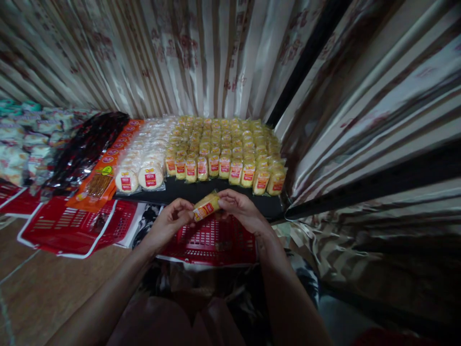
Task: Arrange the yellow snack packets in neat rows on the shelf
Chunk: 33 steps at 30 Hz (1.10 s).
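Between my two hands is a small wrapped yellow snack roll (206,206) with a red and white label, held slightly tilted. My left hand (176,215) pinches its left end, and my right hand (238,205) grips its right end. Below them sits a red plastic basket (216,245) on my lap, its contents hard to make out. Just beyond my hands, rows of the same yellow wrapped rolls (223,163) stand on a black shelf (190,191). To their left lie round white wrapped crackers (151,177) with red labels.
Farther left are orange snack packs (98,185), dark glossy packets (84,149) and pale wrapped packets (39,139). Another red basket (68,230) with a white handle stands at the left. A striped curtain (187,57) hangs behind; dark frame bars (306,62) cross at the right.
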Motion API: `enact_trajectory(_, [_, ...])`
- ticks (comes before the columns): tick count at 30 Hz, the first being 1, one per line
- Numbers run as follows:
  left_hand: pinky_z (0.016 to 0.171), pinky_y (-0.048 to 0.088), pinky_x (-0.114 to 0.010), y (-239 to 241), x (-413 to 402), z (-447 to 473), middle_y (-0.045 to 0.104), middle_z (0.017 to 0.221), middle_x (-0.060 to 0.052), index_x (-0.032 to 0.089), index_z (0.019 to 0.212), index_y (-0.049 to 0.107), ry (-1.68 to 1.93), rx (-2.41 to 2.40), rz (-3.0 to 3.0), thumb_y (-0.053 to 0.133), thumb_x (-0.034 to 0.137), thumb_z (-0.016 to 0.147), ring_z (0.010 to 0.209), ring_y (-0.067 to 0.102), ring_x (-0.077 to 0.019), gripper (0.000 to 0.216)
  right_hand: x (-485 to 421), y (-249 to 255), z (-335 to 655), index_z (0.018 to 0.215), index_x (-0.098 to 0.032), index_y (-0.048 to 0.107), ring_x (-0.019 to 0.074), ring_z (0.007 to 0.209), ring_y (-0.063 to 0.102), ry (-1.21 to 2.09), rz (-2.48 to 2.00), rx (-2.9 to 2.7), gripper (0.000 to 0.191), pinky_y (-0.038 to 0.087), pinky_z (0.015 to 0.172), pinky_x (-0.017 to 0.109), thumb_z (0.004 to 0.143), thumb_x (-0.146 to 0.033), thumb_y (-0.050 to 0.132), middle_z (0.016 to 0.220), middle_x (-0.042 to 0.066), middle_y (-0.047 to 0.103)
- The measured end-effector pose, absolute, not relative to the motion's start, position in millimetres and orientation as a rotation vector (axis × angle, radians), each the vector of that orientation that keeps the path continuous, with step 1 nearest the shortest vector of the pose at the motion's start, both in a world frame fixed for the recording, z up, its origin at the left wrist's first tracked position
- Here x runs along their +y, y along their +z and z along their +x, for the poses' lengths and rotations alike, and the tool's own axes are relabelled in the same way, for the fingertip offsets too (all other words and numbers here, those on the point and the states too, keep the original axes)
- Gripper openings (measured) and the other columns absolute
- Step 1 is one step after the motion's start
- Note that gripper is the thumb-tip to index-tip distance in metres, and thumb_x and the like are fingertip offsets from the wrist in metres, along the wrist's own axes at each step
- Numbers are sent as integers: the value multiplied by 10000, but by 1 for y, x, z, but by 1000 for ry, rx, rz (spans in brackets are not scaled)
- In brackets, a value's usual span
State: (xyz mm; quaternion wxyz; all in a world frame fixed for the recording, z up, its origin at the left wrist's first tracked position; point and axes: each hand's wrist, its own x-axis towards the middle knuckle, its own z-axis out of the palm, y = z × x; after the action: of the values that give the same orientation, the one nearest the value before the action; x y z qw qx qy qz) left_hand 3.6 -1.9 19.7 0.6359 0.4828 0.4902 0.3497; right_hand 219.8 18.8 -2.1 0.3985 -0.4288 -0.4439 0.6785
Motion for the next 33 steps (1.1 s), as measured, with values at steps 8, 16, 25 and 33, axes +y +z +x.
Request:
enact_trajectory(8, [614, 397, -192, 12, 1, 9, 590, 745, 25, 165, 866, 519, 832, 1139, 1079, 750, 373, 623, 660, 537, -86, 394, 20, -10, 216, 1033, -193, 552, 112, 659, 613, 1646, -1090, -1111, 441, 470, 532, 195, 707, -456, 689, 774, -3, 633])
enact_trajectory(16, [570, 467, -214, 18, 12, 17, 577, 818, 28, 188, 1080, 491, 1038, 1170, 957, 704, 367, 657, 616, 549, -85, 506, 17, -7, 214, 1065, -180, 537, 107, 662, 622, 1700, -1052, -1236, 431, 483, 597, 210, 759, -463, 647, 754, -8, 623])
enact_trajectory(25, [610, 480, -247, 15, 43, 44, 573, 852, 0, 172, 1052, 489, 1087, 1230, 1257, 637, 383, 689, 704, 570, -123, 445, 20, -25, 214, 1062, -209, 529, 128, 726, 647, 1458, -1142, -1179, 390, 509, 540, 197, 755, -431, 621, 835, 7, 628])
enact_trajectory(33, [813, 476, -328, 30, 84, 69, 585, 1029, -55, 182, 1109, 532, 983, 1343, 2121, 499, 195, 812, 858, 571, -164, 300, 27, -31, 219, 1065, -185, 609, 137, 786, 621, 553, -1425, -1345, 273, 529, 608, 235, 847, -286, 481, 1027, 85, 644])
